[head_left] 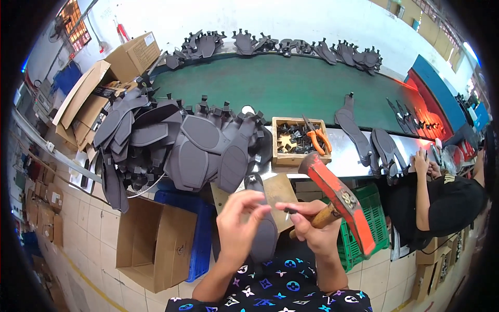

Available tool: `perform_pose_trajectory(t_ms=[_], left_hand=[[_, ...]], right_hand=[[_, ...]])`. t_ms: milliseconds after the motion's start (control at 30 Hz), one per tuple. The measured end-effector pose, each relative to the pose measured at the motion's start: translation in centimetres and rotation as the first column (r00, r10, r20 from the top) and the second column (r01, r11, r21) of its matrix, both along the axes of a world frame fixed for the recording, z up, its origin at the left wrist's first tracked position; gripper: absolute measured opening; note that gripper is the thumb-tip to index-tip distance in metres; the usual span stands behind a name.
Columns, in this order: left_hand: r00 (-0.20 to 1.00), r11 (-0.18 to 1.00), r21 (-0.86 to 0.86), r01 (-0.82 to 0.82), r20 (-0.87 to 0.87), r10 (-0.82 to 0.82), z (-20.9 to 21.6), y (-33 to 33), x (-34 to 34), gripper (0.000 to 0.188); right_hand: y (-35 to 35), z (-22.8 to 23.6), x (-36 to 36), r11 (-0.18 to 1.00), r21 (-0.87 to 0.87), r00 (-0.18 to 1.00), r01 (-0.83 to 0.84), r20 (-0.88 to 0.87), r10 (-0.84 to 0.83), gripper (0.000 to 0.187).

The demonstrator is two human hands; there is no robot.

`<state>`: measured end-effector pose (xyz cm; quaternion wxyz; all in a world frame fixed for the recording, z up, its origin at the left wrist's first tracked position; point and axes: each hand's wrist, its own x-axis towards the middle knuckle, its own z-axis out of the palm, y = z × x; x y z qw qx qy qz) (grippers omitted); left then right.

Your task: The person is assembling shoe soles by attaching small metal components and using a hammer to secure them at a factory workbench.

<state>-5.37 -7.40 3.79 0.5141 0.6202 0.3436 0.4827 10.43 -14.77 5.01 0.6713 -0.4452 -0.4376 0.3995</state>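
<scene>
My right hand (314,229) is closed around the wooden handle of a hammer (340,197) with a large red-orange head. Between that hand's thumb and forefinger sits a small black piece (290,210). Facing it, my left hand (239,221) is curled, thumb and fingertips close together; anything pinched there is too small to make out. Below and between my hands, a dark grey sole-shaped pad (264,236) lies partly across a tan board (280,192), its narrow end pointing away from me.
Many similar pads (195,151) are heaped at left. A wooden box (291,160) holds small black parts, with orange-handled pliers (317,138) on top. Beyond runs a green conveyor belt (270,78). A cardboard box (130,244) and green crate (382,234) flank me; a co-worker (436,208) works at right.
</scene>
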Motion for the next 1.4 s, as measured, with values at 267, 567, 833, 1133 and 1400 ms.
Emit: perform_pose_trajectory(t_ms=[267, 567, 833, 1133, 1400], left_hand=[[0.885, 0.945, 0.325, 0.022, -0.447, 0.133, -7.9, 7.2, 0.7, 0.035], [0.949, 0.982, 0.186, 0.022, -0.313, 0.038, -8.4, 6.0, -0.5, 0.026], [0.949, 0.988, 0.151, 0.023, -0.315, 0.026, -8.5, 5.9, -0.8, 0.026], [0.953, 0.959, 0.233, 0.160, -0.290, -0.088, -8.6, 7.1, -1.3, 0.026], [0.952, 0.959, 0.135, 0.248, -0.215, -0.216, -9.6, 8.1, -1.7, 0.030]], right_hand=[[5.1, -4.9, 2.5, 0.995, -0.084, 0.964, 0.044, 0.266, -0.020, 0.021], [8.2, -7.2, 2.1, 0.978, -0.183, 0.805, -0.104, 0.561, 0.191, 0.020], [8.5, -7.3, 1.9, 0.994, -0.035, 0.785, -0.105, 0.611, 0.104, 0.024], [7.0, -5.0, 1.5, 0.994, -0.070, 0.599, -0.083, 0.794, 0.106, 0.026], [0.6, -1.3, 0.5, 0.998, -0.065, 0.770, 0.025, 0.638, 0.022, 0.038]])
